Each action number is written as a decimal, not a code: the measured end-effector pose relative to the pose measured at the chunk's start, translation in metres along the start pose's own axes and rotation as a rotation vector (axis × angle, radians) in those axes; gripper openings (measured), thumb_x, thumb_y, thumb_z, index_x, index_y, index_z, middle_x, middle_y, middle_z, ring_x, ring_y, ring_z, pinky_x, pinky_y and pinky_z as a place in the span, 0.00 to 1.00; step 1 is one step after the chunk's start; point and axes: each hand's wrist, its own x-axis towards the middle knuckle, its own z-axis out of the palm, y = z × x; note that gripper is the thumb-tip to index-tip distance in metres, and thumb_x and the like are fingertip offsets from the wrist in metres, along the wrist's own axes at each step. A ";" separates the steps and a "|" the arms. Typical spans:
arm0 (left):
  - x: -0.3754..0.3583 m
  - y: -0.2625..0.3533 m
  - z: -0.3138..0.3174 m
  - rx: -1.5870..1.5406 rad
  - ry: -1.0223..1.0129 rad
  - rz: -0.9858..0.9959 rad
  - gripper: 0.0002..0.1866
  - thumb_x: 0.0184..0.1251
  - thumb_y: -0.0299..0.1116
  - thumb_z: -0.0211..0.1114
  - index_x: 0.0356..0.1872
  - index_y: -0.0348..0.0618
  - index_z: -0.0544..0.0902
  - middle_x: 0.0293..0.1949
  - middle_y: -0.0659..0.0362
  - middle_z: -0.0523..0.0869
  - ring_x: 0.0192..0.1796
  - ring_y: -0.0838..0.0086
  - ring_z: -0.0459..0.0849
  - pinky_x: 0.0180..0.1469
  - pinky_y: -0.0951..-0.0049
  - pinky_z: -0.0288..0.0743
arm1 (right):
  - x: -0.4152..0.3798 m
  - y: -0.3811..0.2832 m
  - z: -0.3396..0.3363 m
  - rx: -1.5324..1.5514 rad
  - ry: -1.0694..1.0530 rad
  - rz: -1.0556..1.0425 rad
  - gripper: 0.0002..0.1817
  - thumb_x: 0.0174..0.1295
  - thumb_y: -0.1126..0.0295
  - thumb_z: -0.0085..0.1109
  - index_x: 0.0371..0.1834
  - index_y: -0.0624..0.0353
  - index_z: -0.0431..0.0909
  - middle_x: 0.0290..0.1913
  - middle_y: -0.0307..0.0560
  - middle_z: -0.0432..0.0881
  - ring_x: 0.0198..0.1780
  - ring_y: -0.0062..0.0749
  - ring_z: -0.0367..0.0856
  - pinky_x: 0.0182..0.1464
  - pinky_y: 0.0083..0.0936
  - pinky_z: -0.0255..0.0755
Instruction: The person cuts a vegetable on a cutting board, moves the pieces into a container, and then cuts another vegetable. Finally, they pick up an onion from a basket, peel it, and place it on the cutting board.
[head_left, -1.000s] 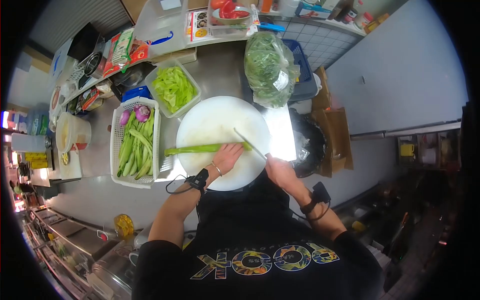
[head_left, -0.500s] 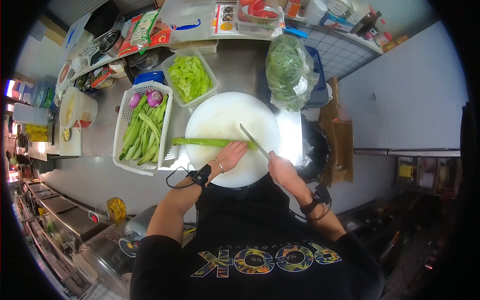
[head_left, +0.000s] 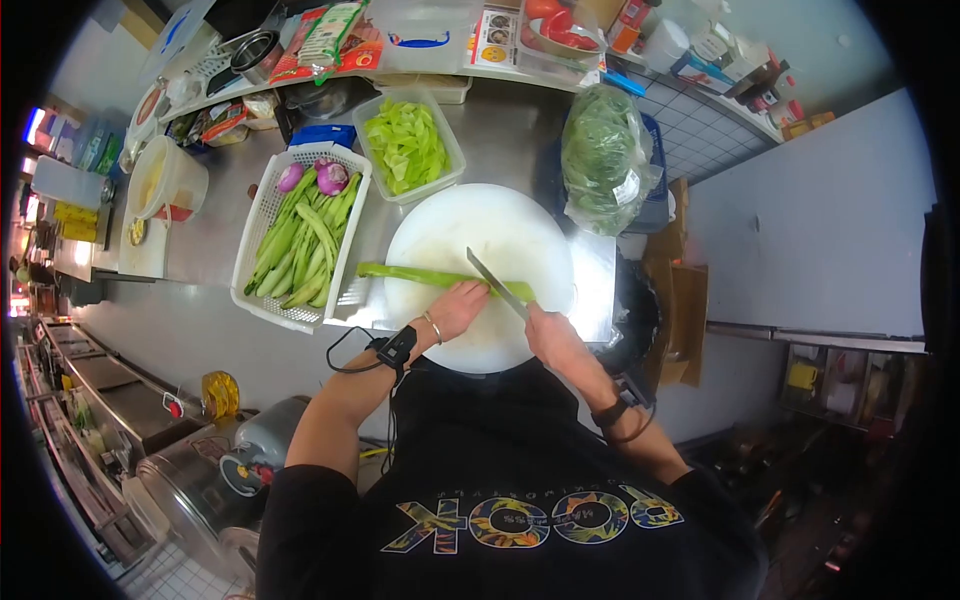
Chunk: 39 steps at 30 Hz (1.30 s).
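A long green vegetable stalk (head_left: pixel 412 274) lies across the round white cutting board (head_left: pixel 478 222), its left end sticking out past the rim. My left hand (head_left: pixel 456 308) is closed on the stalk near its right part, fingertips pressing it from the near side. My right hand (head_left: pixel 555 336) grips the handle of a knife (head_left: pixel 492 273). The blade slants up and left over the stalk, just right of my left fingertips. To the right of the blade, a short length of green stalk (head_left: pixel 522 290) shows by my right knuckles.
Left of the board, a white basket (head_left: pixel 242 292) holds long green vegetables and purple onions (head_left: pixel 331 178). A clear tub (head_left: pixel 456 170) with green slices stands behind it. Bagged greens (head_left: pixel 603 150) sit at the back right. A cluttered shelf (head_left: pixel 490 74) runs along the back.
The knife has moved left relative to the board and now crosses the stalk farther in from its right end. The whole view has shifted slightly; my left hand stays on the stalk.
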 end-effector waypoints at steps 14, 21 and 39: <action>-0.030 -0.016 -0.022 0.014 0.008 -0.104 0.20 0.62 0.25 0.58 0.56 0.30 0.81 0.62 0.47 0.79 0.65 0.54 0.75 0.67 0.59 0.73 | 0.037 -0.003 0.054 -0.124 -0.038 -0.042 0.09 0.67 0.73 0.48 0.47 0.64 0.74 0.31 0.70 0.84 0.37 0.70 0.85 0.43 0.61 0.78; -0.045 -0.021 -0.030 0.024 0.073 -0.136 0.21 0.61 0.24 0.58 0.56 0.29 0.81 0.61 0.46 0.80 0.66 0.53 0.76 0.69 0.59 0.72 | 0.040 -0.031 0.022 -0.103 -0.012 -0.102 0.11 0.67 0.73 0.48 0.48 0.66 0.76 0.31 0.71 0.84 0.36 0.70 0.85 0.44 0.61 0.78; -0.074 -0.042 -0.054 0.008 0.115 -0.255 0.20 0.61 0.20 0.57 0.55 0.35 0.81 0.59 0.49 0.82 0.61 0.51 0.79 0.64 0.58 0.76 | 0.084 -0.049 0.093 0.027 -0.038 -0.109 0.14 0.68 0.69 0.52 0.49 0.70 0.74 0.36 0.74 0.84 0.40 0.75 0.83 0.47 0.62 0.75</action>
